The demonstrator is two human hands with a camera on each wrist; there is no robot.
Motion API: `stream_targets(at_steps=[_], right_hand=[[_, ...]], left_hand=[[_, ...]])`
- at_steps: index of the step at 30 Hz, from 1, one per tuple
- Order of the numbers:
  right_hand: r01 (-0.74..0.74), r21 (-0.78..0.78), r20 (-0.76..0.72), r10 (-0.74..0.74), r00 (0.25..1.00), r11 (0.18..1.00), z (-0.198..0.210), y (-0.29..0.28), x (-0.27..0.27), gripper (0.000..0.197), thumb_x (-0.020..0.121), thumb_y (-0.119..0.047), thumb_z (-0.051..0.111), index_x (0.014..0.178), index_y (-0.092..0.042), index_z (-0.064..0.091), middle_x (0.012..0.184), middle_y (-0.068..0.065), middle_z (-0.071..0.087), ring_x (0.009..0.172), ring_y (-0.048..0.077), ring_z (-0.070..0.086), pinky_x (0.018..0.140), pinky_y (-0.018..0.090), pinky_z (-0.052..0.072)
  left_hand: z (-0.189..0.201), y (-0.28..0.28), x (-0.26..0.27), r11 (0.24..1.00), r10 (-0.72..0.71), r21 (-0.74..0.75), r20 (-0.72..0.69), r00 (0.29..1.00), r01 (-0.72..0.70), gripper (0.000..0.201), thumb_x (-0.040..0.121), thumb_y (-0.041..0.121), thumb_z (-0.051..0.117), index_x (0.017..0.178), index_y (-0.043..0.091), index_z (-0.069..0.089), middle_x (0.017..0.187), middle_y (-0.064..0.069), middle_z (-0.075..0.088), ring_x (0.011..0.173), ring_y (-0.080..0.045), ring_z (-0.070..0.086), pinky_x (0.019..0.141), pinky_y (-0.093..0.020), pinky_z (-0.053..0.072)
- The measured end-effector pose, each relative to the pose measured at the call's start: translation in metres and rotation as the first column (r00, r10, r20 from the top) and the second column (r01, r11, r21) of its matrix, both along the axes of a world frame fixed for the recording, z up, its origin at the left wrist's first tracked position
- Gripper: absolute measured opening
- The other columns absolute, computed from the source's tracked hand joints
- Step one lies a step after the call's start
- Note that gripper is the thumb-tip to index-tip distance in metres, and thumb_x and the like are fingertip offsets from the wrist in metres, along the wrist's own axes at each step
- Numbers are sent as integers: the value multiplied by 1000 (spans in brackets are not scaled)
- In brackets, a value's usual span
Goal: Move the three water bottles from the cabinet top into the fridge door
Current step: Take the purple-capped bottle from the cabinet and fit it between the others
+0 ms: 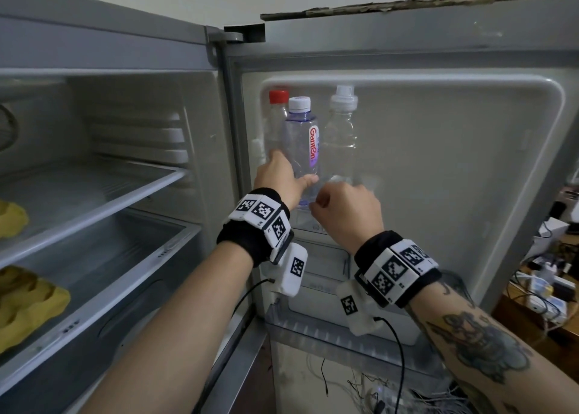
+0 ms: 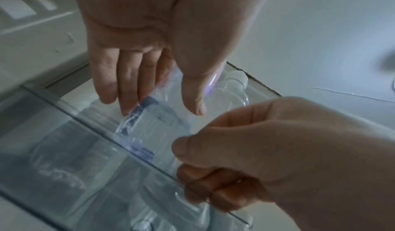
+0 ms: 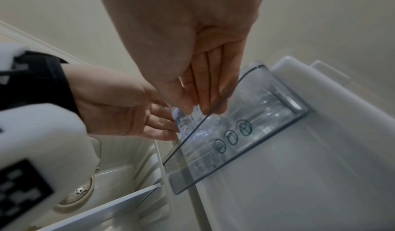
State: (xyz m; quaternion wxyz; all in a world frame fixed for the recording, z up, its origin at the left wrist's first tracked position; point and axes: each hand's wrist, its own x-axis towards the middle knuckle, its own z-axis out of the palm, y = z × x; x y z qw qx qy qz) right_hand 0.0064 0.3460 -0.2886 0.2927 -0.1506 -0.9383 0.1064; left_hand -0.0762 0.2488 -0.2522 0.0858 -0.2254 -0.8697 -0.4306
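Note:
Three water bottles stand in the clear top door shelf (image 1: 308, 225) of the open fridge: a red-capped one (image 1: 275, 122) at the left, a white-capped labelled one (image 1: 302, 144) in the middle, and a clear-capped one (image 1: 340, 134) at the right. My left hand (image 1: 279, 175) holds the middle bottle (image 2: 153, 130) low down, thumb in front and fingers behind. My right hand (image 1: 341, 203) is just right of it at the bottle's base. Its fingers curl over the shelf's clear rim (image 3: 235, 141), with the fingertips (image 3: 211, 106) dipping inside.
The fridge's open compartment with glass shelves (image 1: 94, 200) lies to the left and holds yellow items (image 1: 28, 301). A lower door shelf (image 1: 313, 329) sits under my wrists. Loose cables (image 1: 369, 391) lie on the floor, and a cluttered desk (image 1: 548, 282) stands at the far right.

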Motion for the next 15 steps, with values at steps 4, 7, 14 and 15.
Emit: stream_targets(at_steps=[4,7,14,15], right_hand=[[4,-34,-14,-5,1000,999,-1,-1,0,17,84,-32,59,80,-19,70,78,3,71,75,29,65,66,32,51],[11,-38,-19,-11,1000,999,0,-2,1,18,84,-30,58,76,-16,67,75,5,69,73,31,64,64,32,51],[-6,-57,12,7,1000,998,4,-2,3,17,84,-34,60,81,-19,69,81,4,71,78,30,65,68,33,52],[-6,-63,14,7,1000,998,4,-2,3,18,84,-35,61,80,-19,69,81,4,71,78,30,65,68,34,52]], left_hand=[[-2,1,-2,997,43,-61,-51,998,-46,59,79,42,76,116,6,48,119,-12,62,108,-31,59,83,-32,44],[-5,-1,-5,993,38,-110,-79,996,-47,61,76,46,77,115,8,50,117,-10,65,108,-31,60,80,-30,44],[4,-6,-16,969,-30,-246,-65,997,13,58,73,53,76,112,12,61,107,-7,69,97,-27,65,79,-29,50],[4,-7,-18,964,-48,-264,-58,997,31,57,74,54,75,112,13,62,107,-6,70,94,-25,64,78,-27,49]])
